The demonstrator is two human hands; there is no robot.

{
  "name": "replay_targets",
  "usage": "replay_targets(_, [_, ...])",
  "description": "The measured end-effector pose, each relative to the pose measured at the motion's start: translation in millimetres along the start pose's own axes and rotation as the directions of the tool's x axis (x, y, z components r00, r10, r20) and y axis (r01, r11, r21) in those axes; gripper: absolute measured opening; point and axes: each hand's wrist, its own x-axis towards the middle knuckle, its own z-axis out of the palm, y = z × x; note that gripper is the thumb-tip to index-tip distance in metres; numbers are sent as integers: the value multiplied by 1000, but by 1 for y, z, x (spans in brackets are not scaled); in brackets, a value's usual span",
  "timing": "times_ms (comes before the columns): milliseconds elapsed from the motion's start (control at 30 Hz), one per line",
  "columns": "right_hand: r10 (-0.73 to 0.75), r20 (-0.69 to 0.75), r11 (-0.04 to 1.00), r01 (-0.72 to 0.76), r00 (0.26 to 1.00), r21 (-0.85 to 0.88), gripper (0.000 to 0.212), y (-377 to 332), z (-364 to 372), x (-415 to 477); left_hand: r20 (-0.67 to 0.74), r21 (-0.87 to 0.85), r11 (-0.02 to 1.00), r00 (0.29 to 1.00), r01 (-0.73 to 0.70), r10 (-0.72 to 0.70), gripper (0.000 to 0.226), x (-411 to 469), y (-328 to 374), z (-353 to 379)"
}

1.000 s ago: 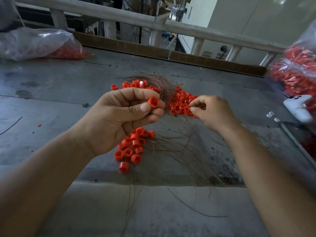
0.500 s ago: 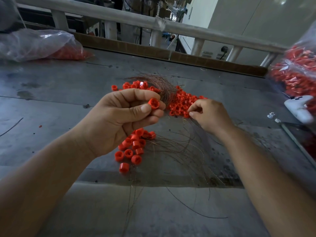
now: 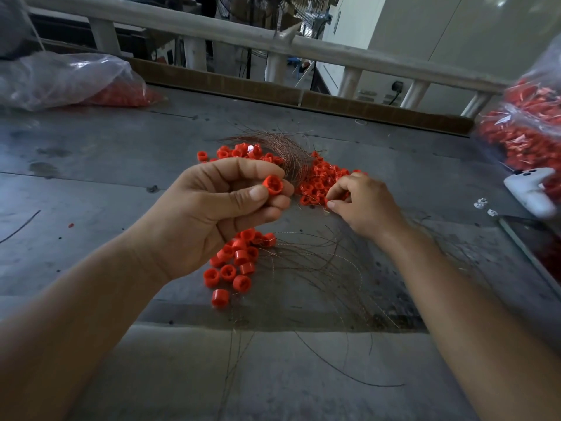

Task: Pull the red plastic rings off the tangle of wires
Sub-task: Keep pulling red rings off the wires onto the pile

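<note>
Pinching one red ring (image 3: pixel 272 185) — left grip (image 3: pixel 212 217), above the wires (image 3: pixel 318 259).

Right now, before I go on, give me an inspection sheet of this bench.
Surface: grey table, stained, specked with debris.
Job's things: wire tangle at the far pile of red rings; near ring pile beside loose wires.
Clutter: two clear bags of red parts, left bag and right bag; white device; small white bits.
Hands: left hand pinches one red ring; right hand fingertips in the far pile, grip unclear.
Cables: plugged lead at a wall socket behind the rail.
Surroundings: white railing, cardboard strip, pale wall.
</note>
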Motion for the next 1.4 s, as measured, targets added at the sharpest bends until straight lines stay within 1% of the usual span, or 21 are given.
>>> replay_targets(67, [24, -24, 997, -22, 999, 70, 9, 0, -2, -1, 3, 1, 1000, 1000, 2, -2, 21, 0, 0, 0])
replay_targets(133, [59, -59, 983, -47, 997, 179, 16, 0, -8, -1, 2, 5, 1000, 1000, 1, -1, 22, 1, -1, -1])
replay_targets(200, [84, -77, 962, -61, 993, 268, 16, -1, -15, -3, 1, 7, 1000, 1000, 1, -1, 22, 1, -1, -1])
replay_targets(333, [99, -74, 939, -69, 992, 338, 12, -3, -19, -5, -4, 21, 1000, 1000, 5, -5, 22, 2, -1, -1])
replay_targets(433, [116, -46, 870, -79, 992, 486, 20, -10, -22, -7, -13, 33, 999, 1000, 8, -7, 21, 2, -1, -1])
replay_targets(500, [78, -15, 798, -53, 997, 600, 26, -18, -26, -9, -26, 48, 999, 1000, 14, -13, 24, 2, -1, -1])
replay_targets(567, [13, 10, 715, -16, 1000, 699, 25, -29, -29, -14, -45, 68, 998, 999, 20, -17, 24, 2, -2, 0])
replay_targets(633, [-48, 53, 635, -10, 997, 773, 26, -41, -31, -19, -73, 84, 996, 997, 28, -21, 23, 3, -2, 0])
replay_targets(733, [-136, 120, 543, -27, 983, 839, 22, -53, -33, -27, -118, 109, 993, 993, 37, -24, 24, 3, -3, 1])
replay_targets(800, [-168, 121, 517, -17, 978, 856, 19, -59, -33, -30, -142, 129, 991, 990, 43, -24, 24, 3, -4, 2])
replay_targets(900, [-211, 98, 558, 38, 973, 829, 15, -63, -30, -33, -169, 157, 987, 986, 41, -15, 25, 3, -4, 2])
replay_targets(967, [-221, 85, 579, 60, 972, 813, 17, -66, -27, -34, -193, 190, 981, 981, 37, 0, 25, 3, -4, 3])
replay_targets(1133, [-255, -36, 644, 198, 966, 739, 26, -70, -20, -37, -219, 227, 973, 976, 35, 16, 23, 3, -4, 4])
replay_targets(1233, [-238, -53, 651, 199, 970, 733, 26, -71, -17, -38, -221, 261, 965, 975, 30, 30, 21, 3, -6, 4])
replay_targets(1400, [-250, -86, 691, 240, 964, 682, 26, -74, -16, -40, -228, 353, 935, 972, 32, 53, 18, 3, -6, 6])
